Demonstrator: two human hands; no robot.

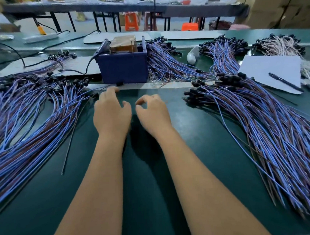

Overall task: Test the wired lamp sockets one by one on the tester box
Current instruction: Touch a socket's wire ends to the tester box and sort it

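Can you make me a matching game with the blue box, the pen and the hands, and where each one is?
Things:
1. tester box
2. pen
3. left hand
4. white bundle

Places:
A. on the grey sheet at the right
B. behind both hands, in the middle
C. right of the tester box, between wire heaps
D. over the green mat, holding nothing

Pairs: 1-B, 2-A, 3-D, 4-C

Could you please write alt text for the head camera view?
Two empty hands, left hand and right hand, hover over a green table before a blue tester box, with piles of wired lamp sockets on both sides.
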